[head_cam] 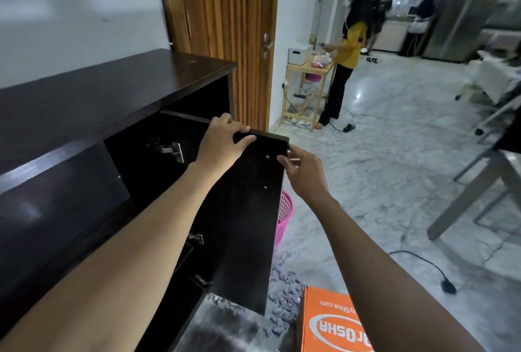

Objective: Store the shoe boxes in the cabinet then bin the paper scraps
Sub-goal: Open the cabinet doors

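Dark laminate cabinet (112,89) is observed with its door (248,224) swung wide and hinges (172,150) exposed on the inner wall. The door's top edge is gripped by the left hand (222,140): fingers are curled over the edge, with the thumb laid on the inner face. The free edge near the top corner is pinched by the right hand (304,171), thumb on the inner face and fingertips wrapped behind. The two-handed hold is judged to serve control of the door's swing, so that the opening is clear for loading. One orange box (329,320) is noted on the floor (394,154) by the door's foot, not yet stored. Grey scraps (284,286) are scattered between box and door. A pink basket (285,216), partly hidden behind the door, is taken to be the bin. The compartment interior is too dark for contents to be told. Step judged: opening, prior to loading.
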The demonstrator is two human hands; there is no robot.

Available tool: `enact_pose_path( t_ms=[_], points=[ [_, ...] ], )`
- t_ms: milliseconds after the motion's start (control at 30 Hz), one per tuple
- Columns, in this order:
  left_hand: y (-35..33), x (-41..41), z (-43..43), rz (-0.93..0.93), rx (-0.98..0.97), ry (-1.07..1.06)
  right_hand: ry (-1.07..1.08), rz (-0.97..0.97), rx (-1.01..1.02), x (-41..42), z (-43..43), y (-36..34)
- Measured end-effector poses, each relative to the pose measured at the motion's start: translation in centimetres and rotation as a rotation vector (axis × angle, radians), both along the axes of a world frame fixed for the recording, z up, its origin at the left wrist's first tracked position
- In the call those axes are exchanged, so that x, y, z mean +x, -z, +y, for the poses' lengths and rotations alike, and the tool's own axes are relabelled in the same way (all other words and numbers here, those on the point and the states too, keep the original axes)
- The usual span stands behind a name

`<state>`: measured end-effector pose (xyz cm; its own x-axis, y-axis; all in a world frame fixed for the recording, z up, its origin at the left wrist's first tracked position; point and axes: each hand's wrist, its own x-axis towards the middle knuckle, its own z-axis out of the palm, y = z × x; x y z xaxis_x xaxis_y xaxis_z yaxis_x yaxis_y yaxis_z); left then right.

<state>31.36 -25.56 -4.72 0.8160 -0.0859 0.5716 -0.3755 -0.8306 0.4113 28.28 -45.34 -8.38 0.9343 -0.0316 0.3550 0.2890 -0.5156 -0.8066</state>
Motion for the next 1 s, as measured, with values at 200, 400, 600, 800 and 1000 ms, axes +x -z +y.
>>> enact_pose_path(
  t_ms=[200, 400, 600, 800, 1000],
  points=[
    [0.3, 1.1, -0.5, -0.053, -0.009, -0.023, 0.018, 0.008, -0.029, 1.3, -0.3, 0.2],
    [0.7, 0.9, -0.4, -0.059, -0.022, -0.021, 0.077, 0.021, -0.116, 0.9, 0.2, 0.9],
    [0.9, -1.5, -0.7, -0.005, 0.011, -0.045, 0.14, 0.006, -0.156, -2.1, -0.6, 1.5],
    [3.0, -10.1, -3.4, 0.149, -0.106, -0.005, 0.103, 0.083, -0.21, -9.2, -4.4, 2.8],
    [6.9, -20.1, -8.5, 0.429, -0.113, 0.048, 0.054, 0.165, -0.201, -18.1, -9.8, 6.3]
  ],
)
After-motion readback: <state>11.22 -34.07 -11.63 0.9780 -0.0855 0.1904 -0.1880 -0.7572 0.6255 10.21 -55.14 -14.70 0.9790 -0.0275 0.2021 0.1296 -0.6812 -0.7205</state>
